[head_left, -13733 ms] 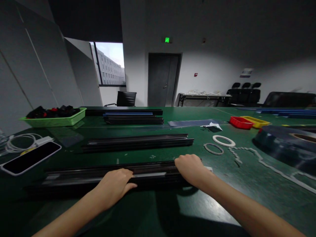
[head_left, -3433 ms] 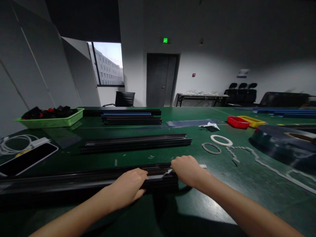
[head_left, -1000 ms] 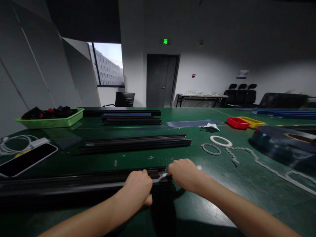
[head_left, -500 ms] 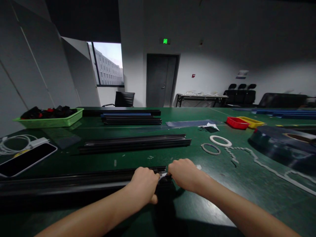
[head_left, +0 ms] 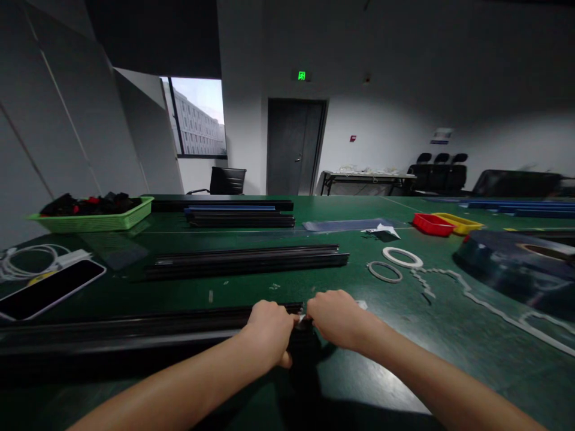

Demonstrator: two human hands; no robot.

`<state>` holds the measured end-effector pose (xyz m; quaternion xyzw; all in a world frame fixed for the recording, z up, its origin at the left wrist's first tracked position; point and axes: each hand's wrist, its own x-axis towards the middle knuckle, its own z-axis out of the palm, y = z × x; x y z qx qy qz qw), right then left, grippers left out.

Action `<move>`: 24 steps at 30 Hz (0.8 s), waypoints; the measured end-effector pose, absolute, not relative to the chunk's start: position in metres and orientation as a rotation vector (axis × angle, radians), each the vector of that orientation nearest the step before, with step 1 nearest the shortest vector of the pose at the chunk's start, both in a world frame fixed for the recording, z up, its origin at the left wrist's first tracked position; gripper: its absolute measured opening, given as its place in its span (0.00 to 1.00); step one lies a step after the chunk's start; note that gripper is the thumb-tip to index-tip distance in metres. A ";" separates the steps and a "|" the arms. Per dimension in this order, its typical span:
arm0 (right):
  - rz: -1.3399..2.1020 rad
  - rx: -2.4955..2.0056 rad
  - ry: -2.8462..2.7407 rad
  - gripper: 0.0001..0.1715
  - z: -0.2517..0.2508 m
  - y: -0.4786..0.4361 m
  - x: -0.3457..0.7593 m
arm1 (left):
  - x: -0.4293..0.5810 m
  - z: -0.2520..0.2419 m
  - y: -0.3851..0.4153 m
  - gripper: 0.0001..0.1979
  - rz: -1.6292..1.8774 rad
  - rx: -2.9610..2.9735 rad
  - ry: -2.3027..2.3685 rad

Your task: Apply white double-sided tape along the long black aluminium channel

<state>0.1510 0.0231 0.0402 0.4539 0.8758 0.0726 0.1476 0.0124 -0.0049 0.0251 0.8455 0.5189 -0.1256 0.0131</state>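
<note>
Both my grips are drawn in close: the right hand is closed, seemingly pinching a white strip, while the left hand is half curled over the right end of the near black profile, its hold too hidden to tell. My left has just slid right, almost against its partner, leaving only a scrap of strip between, so I judge this pass nearly complete. Farther across the table, a second profile lies unmoved.
</note>
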 end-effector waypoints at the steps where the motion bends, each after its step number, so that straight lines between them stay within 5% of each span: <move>1: 0.206 1.307 2.520 0.14 0.040 0.023 0.151 | 0.013 0.026 -0.005 0.36 -0.408 2.633 1.620; 24: 0.153 1.188 2.560 0.12 0.046 0.019 0.153 | 0.018 0.028 -0.004 0.38 -0.423 2.606 1.638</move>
